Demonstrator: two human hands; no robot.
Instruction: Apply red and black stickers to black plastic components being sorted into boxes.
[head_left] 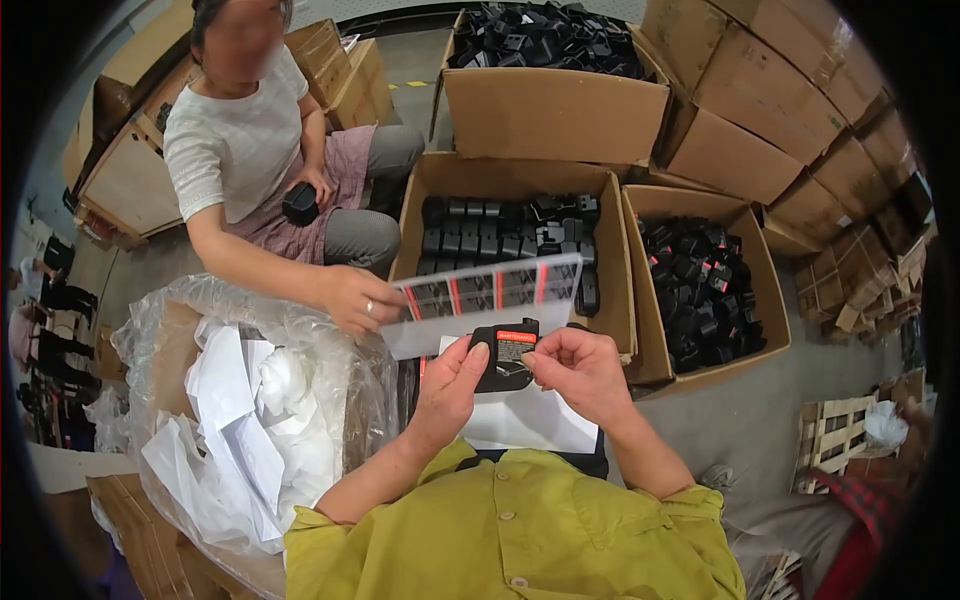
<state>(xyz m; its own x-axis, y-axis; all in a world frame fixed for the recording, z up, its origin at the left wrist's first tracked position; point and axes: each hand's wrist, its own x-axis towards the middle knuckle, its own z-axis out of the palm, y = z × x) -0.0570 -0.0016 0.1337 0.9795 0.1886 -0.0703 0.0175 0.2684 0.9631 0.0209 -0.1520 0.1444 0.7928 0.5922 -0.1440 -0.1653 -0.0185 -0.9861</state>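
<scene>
My left hand (pixel 448 392) grips a black plastic part (pixel 490 378) in front of my chest, thumb over its near face. A black label with a red band (pixel 515 345) lies against that face. The thumb and forefinger of my right hand (pixel 582 372) pinch together at the label's right edge. Just beyond my hands, a co-worker's hand (pixel 355 300) holds up a pale sheet of red and black labels (pixel 440 338). The co-worker's other hand (pixel 316 185) has another black part (pixel 300 203). White paper (pixel 540 420) lies below my hands.
An open carton (pixel 622 280) of stacked black parts stands ahead. Cartons of loose black parts stand behind it (pixel 555 115) and to its right (pixel 770 290). At my left is a plastic-lined box (pixel 365 400) of white paper scraps. Stacked cartons (pixel 765 90) fill the far right.
</scene>
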